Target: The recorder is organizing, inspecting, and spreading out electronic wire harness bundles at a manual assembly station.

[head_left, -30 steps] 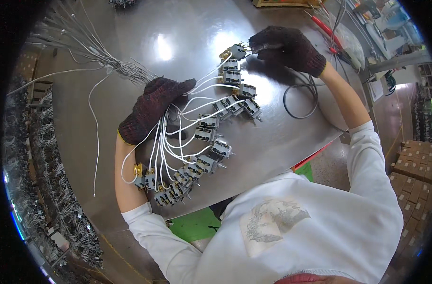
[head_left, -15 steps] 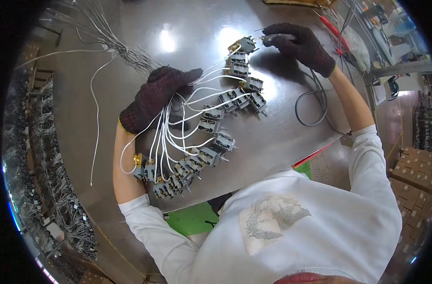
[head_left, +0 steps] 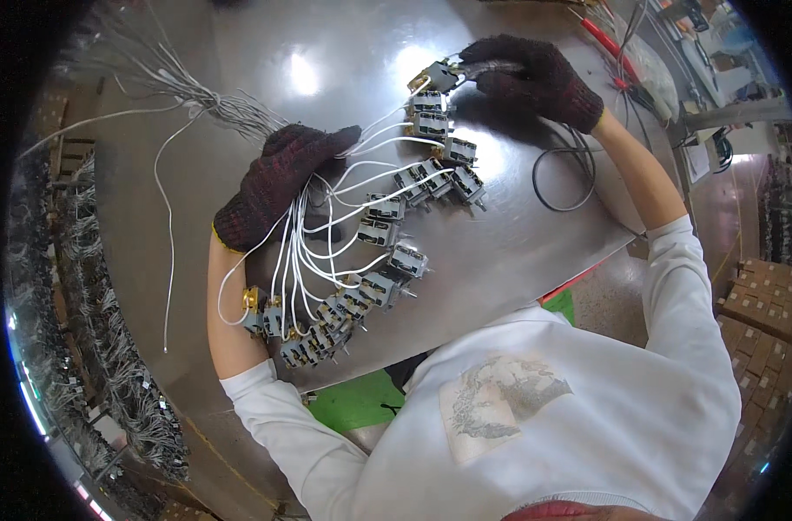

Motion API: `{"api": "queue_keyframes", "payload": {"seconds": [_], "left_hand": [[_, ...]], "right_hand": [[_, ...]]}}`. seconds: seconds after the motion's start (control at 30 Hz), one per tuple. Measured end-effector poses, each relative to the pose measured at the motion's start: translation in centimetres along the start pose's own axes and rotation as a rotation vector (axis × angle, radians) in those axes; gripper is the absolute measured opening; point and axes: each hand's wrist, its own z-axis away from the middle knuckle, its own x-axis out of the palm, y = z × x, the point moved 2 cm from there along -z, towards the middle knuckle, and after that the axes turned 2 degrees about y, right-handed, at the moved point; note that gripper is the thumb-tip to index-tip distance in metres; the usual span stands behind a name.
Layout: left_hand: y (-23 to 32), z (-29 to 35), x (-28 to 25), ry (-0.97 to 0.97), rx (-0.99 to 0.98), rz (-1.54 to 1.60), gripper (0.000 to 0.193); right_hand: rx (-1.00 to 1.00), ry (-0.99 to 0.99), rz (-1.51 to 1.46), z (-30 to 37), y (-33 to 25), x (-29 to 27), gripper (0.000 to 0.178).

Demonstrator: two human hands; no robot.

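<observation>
Lying in curved row on worktop (head_left: 509,260): grey component units (head_left: 377,233). Left of row's upper end: left hand (head_left: 279,178), gloved, over white cables (head_left: 299,227) leading to units; thumb extended, grip closure hidden, impossible to judge. Right of row's upper end: right hand (head_left: 535,78), grip closed around greyish tool (head_left: 498,67), tip close to topmost unit (head_left: 439,78), contact unclear.

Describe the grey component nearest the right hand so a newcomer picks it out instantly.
On the metal table, find the curved row of small grey components with white wires running toward the left hand. Follow it to the end farthest from the person's body. The end component is the only one right at the right hand's fingertips.
</observation>
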Motion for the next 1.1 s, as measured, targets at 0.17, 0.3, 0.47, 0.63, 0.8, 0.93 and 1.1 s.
{"api": "queue_keyframes", "payload": {"seconds": [0.17,0.3,0.47,0.63,0.8,0.93,1.1], "left_hand": [[0.1,0.0,-0.1,0.010,0.006,-0.003,0.069],[-0.1,0.2,0.0,0.009,0.004,-0.016,0.069],[-0.2,0.0,0.1,0.002,0.010,-0.035,0.069],[-0.2,0.1,0.2,-0.013,-0.018,-0.004,0.070],[-0.2,0.0,0.1,-0.012,0.005,-0.027,0.070],[-0.1,0.1,0.1,0.002,0.004,0.004,0.070],[-0.6,0.0,0.2,-0.004,0.012,-0.017,0.068]], "right_hand": [[0.168,-0.017,-0.169,0.1,0.3,-0.1,0.039],[0.193,0.009,-0.280,0.5,0.5,0.0,0.038],[0.045,0.025,0.002,0.8,0.6,0.2,0.034],[-0.060,-0.010,-0.063,0.5,0.9,-0.3,0.033],[-0.204,-0.021,0.084,0.2,1.1,-0.7,0.034],[-0.289,-0.006,0.142,-0.1,1.1,-0.7,0.033],[-0.064,0.005,-0.042,0.4,-0.9,-0.6,0.035]]}}
